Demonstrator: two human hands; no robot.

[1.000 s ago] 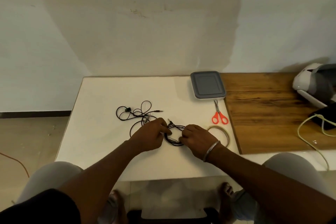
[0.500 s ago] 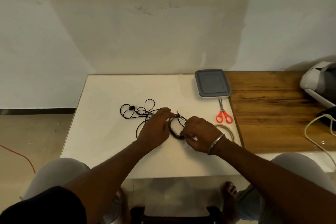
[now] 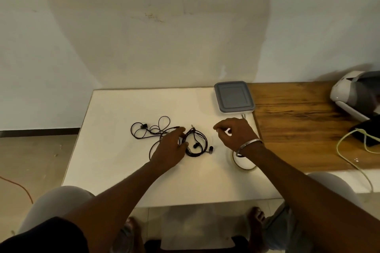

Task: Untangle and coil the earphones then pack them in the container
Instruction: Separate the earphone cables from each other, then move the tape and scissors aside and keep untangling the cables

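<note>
Coil: a dark ring of earphone wire (image 3: 202,139) lies flat in the middle of the bench (image 3: 115,170). It is almost round. Its plug end sticks out at the far side, pointing away from the person. Two buds lie at its near right side.
Loose wires: a second, messy earphone (image 3: 144,129) lies just left of the coil. It stretches left to right, and its right end goes under the left hand.
Left hand: the left hand (image 3: 169,149) lies over the wires with its fingers stretched out. The thumb touches the coil's left side.
Right hand: the right hand (image 3: 234,133) is up off the bench, right of the coil and apart from it. Its fingers are curled. I cannot tell if they hold something.
Box: the box (image 3: 234,96) with a grey lid sits shut at the far right corner of the bench, well apart from the coil.
Tape: a ring of tape (image 3: 244,167) lies near the bench's right edge, partly under the right wrist.
Room: bare bench shows in front of the coil, left of the loose wires, and between the coil and the box.
Edge: a wood top (image 3: 298,121) starts right beside the box and the tape.
</note>
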